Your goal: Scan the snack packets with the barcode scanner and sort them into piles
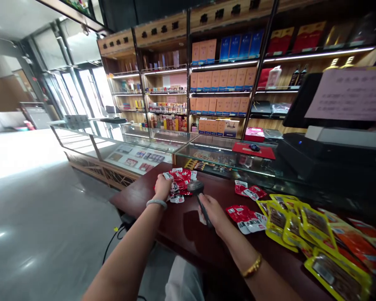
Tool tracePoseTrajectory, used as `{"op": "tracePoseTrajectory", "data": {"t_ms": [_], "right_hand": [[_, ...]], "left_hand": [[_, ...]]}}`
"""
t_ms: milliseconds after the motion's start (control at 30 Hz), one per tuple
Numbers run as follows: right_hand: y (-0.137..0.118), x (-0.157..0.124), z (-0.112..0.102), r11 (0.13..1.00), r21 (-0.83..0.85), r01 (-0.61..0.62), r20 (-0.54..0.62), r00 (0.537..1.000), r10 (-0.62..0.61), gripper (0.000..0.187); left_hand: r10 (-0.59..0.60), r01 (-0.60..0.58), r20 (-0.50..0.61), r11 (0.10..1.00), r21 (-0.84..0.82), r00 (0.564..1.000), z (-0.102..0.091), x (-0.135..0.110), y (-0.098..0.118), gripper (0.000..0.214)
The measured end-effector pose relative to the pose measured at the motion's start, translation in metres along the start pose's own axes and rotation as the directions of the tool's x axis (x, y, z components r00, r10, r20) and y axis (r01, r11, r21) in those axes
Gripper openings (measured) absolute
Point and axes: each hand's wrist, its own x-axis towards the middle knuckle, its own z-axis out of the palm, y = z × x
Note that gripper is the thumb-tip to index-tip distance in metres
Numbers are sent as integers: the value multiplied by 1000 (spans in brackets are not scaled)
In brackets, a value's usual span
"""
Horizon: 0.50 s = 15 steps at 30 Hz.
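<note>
My right hand (213, 212) is closed round the handle of a black barcode scanner (198, 193), whose head points toward a pile of small red and white snack packets (181, 180) on the dark wooden counter (188, 234). My left hand (162, 186) rests at the left side of that pile with fingers curled on a packet. A pale bangle sits on the left wrist, a gold bracelet on the right.
More red packets (246, 217) lie right of the scanner, a few (250, 190) farther back. Yellow-edged snack bags (296, 225) spread at the right. A glass display case (225, 161) and cash register (332, 154) stand behind; shelves of boxes line the wall.
</note>
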Motion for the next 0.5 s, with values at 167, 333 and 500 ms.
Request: {"op": "tracePoseTrajectory", "data": {"t_ms": [167, 333, 500], "right_hand": [[-1, 1, 4, 1000, 4, -13, 19, 1000, 13, 53], [-1, -12, -17, 1000, 2, 28, -22, 999, -28, 50], [-3, -46, -58, 998, 60, 16, -143, 990, -7, 49]], "left_hand": [[59, -70, 52, 971, 229, 997, -8, 5, -10, 41], [196, -147, -129, 937, 317, 972, 1, -22, 11, 66], [448, -480, 173, 832, 280, 877, 46, -81, 65, 47]]}}
